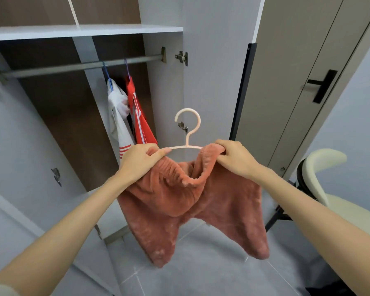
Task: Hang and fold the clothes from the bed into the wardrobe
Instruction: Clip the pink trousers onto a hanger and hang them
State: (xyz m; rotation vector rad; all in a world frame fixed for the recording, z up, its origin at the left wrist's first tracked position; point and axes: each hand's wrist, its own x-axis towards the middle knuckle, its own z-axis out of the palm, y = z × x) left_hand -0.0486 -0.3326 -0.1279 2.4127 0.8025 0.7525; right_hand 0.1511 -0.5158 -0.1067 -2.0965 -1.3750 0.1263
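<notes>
Fluffy salmon-pink trousers (192, 210) hang in front of me, their two legs dangling toward the floor. A pale pink hanger (188, 129) sticks up from the waistband, hook on top. My left hand (140, 160) grips the hanger's left arm together with the waistband. My right hand (233, 157) pinches the waistband over the hanger's right arm. The open wardrobe stands beyond, with its grey rail (83, 66) running across the top.
A white garment (118, 116) and a red garment (140, 122) hang on the rail's right part. The wardrobe's open door (214, 82) stands just behind the hanger. A cream chair (333, 189) is at the right, a closed room door (297, 82) behind it. Grey tiled floor lies below.
</notes>
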